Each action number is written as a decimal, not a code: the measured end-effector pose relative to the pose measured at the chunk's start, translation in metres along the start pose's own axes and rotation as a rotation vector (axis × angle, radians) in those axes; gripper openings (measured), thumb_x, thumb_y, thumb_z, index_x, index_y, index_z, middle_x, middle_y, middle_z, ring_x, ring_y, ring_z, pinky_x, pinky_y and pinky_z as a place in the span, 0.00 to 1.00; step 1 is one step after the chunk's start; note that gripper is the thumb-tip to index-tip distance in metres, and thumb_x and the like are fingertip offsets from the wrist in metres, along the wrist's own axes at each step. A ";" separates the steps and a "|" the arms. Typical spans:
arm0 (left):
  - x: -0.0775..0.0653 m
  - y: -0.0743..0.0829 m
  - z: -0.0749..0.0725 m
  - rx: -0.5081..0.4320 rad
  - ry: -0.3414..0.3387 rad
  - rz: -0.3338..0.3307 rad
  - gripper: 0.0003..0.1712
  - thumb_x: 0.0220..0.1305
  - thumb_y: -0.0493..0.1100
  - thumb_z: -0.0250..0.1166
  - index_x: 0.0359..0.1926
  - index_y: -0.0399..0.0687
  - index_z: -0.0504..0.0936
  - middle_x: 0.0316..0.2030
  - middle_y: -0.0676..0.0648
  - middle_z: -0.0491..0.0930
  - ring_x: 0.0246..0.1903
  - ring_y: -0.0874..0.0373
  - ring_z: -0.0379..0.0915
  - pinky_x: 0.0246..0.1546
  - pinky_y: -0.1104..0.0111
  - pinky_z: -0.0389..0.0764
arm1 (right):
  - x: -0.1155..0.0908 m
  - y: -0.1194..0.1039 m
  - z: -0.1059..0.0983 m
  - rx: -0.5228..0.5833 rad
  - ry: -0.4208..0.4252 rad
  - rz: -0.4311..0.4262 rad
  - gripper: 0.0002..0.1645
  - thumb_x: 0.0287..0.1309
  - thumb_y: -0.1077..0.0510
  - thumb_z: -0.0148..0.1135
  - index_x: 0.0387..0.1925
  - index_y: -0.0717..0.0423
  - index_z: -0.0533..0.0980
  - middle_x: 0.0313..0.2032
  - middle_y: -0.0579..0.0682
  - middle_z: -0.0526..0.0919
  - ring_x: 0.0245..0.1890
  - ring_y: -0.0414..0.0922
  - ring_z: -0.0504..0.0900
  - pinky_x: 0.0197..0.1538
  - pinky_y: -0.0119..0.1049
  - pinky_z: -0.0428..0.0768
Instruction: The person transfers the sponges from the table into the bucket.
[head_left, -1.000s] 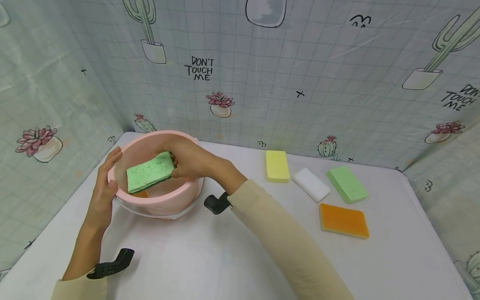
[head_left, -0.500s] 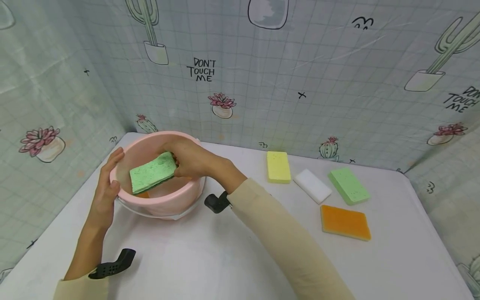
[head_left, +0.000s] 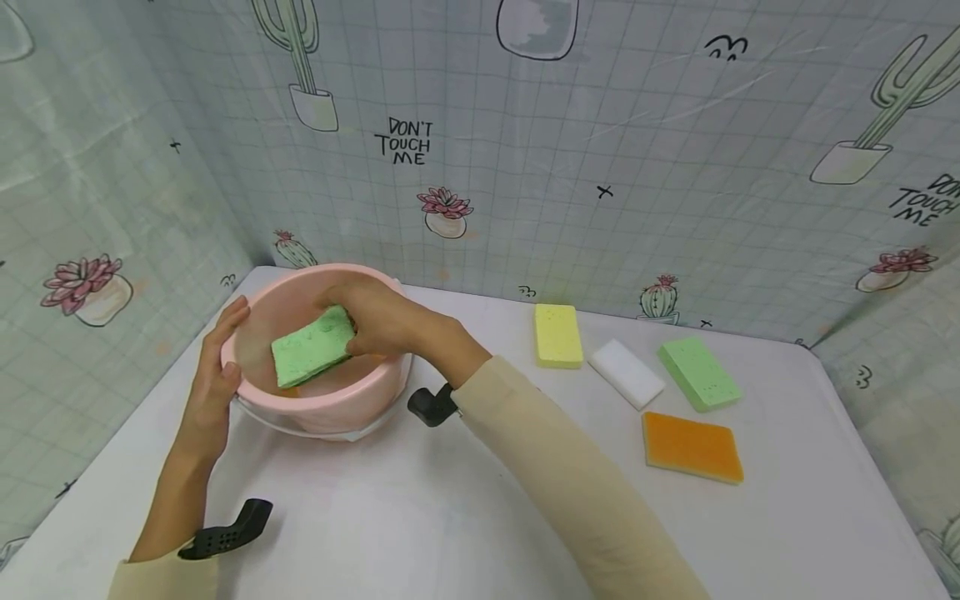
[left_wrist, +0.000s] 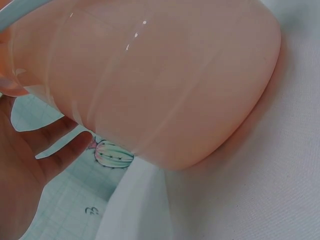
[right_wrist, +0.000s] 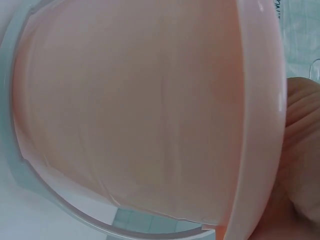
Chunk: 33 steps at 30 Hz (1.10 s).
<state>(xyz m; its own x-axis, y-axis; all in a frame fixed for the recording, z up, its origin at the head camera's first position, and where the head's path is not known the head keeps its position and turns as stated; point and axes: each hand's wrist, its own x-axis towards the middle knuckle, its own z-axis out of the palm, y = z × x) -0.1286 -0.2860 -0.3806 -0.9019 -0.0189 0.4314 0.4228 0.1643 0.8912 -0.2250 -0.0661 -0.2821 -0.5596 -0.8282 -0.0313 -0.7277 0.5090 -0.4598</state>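
Note:
A pink bucket (head_left: pixel 315 403) stands at the left of the table. My right hand (head_left: pixel 378 317) reaches over its right rim and grips a green sponge (head_left: pixel 311 348) inside it, thumb on the near side. The other fingers of that hand are hidden behind the sponge. Against the bucket's left side rests my left hand (head_left: pixel 206 392), fingers spread and fairly straight on the outer wall, as the left wrist view shows too. Low in the bucket, an orange patch (head_left: pixel 288 392) peeks out under the green sponge; what it belongs to is mostly hidden.
To the right lie a yellow sponge (head_left: pixel 558 336), a white sponge (head_left: pixel 626 374), another green sponge (head_left: pixel 699 373) and an orange-topped sponge (head_left: pixel 693 447). The bucket's pale handle (head_left: pixel 300 432) hangs at its front. A patterned curtain (head_left: pixel 480 167) borders the white table (head_left: pixel 480 517).
The left end of the held green sponge has moved rightward, and the sponge looks shorter. Both hands stay in nearly the same place; the whole view has shifted slightly.

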 end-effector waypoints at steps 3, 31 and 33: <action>0.000 0.001 0.001 0.006 0.008 -0.026 0.35 0.65 0.52 0.52 0.72 0.52 0.58 0.74 0.51 0.45 0.72 0.54 0.35 0.67 0.53 0.26 | 0.001 -0.002 0.001 -0.038 -0.023 0.060 0.35 0.55 0.64 0.66 0.65 0.54 0.67 0.62 0.44 0.70 0.65 0.37 0.60 0.62 0.20 0.55; 0.000 0.002 0.003 0.052 0.025 -0.076 0.35 0.65 0.54 0.51 0.72 0.57 0.57 0.74 0.55 0.45 0.72 0.55 0.38 0.67 0.48 0.30 | -0.057 0.011 -0.008 0.072 0.207 -0.022 0.25 0.61 0.60 0.58 0.61 0.53 0.72 0.59 0.46 0.73 0.50 0.40 0.73 0.50 0.27 0.70; -0.001 0.002 0.002 0.050 0.025 -0.083 0.35 0.65 0.53 0.51 0.72 0.57 0.57 0.74 0.55 0.45 0.72 0.56 0.38 0.67 0.48 0.30 | -0.064 0.013 -0.009 0.079 0.218 -0.020 0.25 0.61 0.60 0.59 0.61 0.54 0.72 0.58 0.46 0.73 0.50 0.42 0.74 0.51 0.27 0.70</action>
<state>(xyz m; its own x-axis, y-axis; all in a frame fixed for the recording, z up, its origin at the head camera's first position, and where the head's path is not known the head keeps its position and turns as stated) -0.1273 -0.2833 -0.3793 -0.9308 -0.0591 0.3607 0.3416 0.2098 0.9161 -0.2018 -0.0048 -0.2783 -0.6241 -0.7632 0.1672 -0.7110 0.4660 -0.5267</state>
